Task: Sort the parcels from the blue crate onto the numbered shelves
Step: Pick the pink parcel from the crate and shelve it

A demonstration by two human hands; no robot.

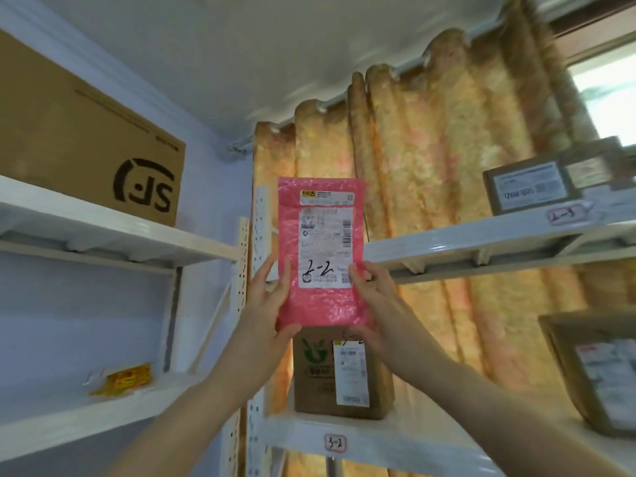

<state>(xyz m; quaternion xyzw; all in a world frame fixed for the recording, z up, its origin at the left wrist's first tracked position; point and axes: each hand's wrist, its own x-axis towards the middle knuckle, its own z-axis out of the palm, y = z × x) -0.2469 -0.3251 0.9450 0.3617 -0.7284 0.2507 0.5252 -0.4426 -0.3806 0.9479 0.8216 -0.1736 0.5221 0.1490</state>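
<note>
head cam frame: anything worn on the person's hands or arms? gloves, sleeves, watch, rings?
Nothing worn that shows. Left hand and right hand are bare: no gloves, no rings visible. Left forearm and right forearm are uncovered down to the frame edge, so no sleeves in view. No watch, bands or markings at either wrist.

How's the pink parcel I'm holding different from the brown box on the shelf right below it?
The pink parcel is a flat bubble mailer; the brown box is cardboard with green print. The pink parcel is held up by the left hand and right hand; the brown box stands on the shelf tagged 3-2. Both carry a white shipping label.
</note>
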